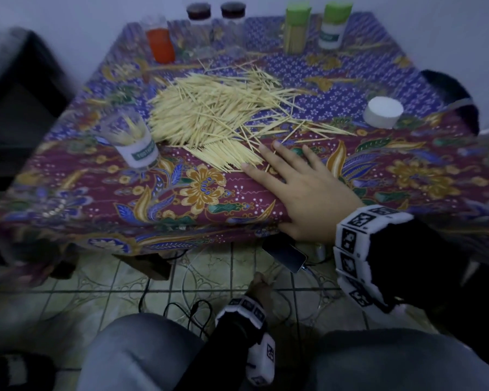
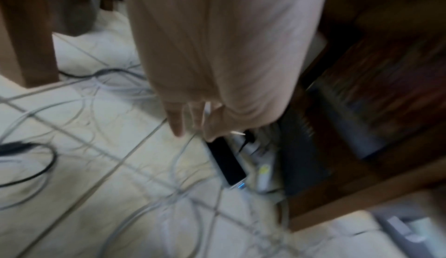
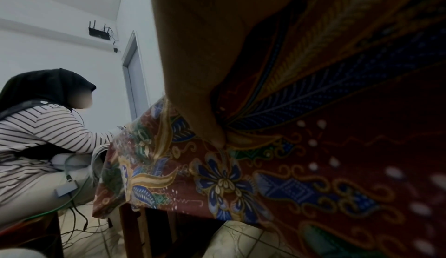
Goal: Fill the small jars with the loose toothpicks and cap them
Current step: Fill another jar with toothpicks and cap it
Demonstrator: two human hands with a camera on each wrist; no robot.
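At the bottom centre of the head view the left hand point(image 1: 261, 285) hangs low over the tiled floor point(image 1: 96, 277); in the wrist view a toothpick seems pinched at its fingertips point(image 2: 212, 136), though blur makes that uncertain. Just above, the right hand point(image 1: 299, 187) lies flat and released on the surface point(image 1: 153, 210), its fingers spread and touching the near edge of the toothpicks point(image 1: 215, 114). These are pale, thin, stiff slivers, heaped at mid-frame with strays fanning right. They should be very light, apt to roll and scatter, and snap if bent; best raked into a parallel bundle and pinched at mid-length. An open jar point(image 1: 133, 142), part filled, stands left of the heap; a white cap point(image 1: 383, 112) sits well apart at right. Capped jars line the top edge.
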